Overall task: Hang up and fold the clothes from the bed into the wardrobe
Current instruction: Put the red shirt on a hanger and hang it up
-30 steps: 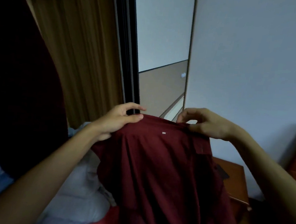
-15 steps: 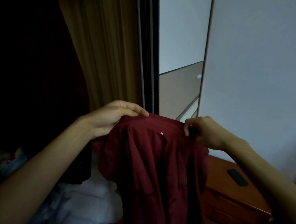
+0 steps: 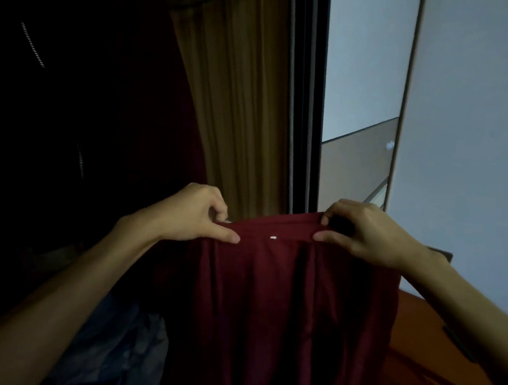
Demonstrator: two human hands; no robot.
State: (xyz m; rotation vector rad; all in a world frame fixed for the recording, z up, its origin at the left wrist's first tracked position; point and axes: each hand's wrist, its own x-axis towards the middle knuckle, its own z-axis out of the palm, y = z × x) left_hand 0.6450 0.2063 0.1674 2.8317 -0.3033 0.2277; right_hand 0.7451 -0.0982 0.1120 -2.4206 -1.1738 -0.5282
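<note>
— Holding anything? What differs from half a second ago?

— Both hands grip the dark red woven shirt (image 3: 271,308) by its top edge. The left hand (image 3: 191,215) now sits lower on the fabric, thumb pressed flat along the front with the fingers curled behind; earlier its fingers arched over the top. The right hand (image 3: 361,230) pinches the same edge between thumb and bent fingers, as before. The view has tipped up, so more of the dark wardrobe opening (image 3: 72,104) shows left of the shirt.

— And the cloth itself?

— Smooth, matt, falling in long vertical folds from a straight band stretched taut between the hands. A tiny white tag (image 3: 273,238) sits on the band midway; nothing on it can be read.

— Around the shirt?

— Behind it hangs a pleated ochre-brown curtain-like cloth (image 3: 238,95) beside a black door frame (image 3: 309,100). To the shirt's right stands a reddish wooden nightstand (image 3: 421,363) with a flat black object (image 3: 458,343) on top. Left of the shirt, low down, lie pale bluish crumpled clothes (image 3: 122,342).
</note>
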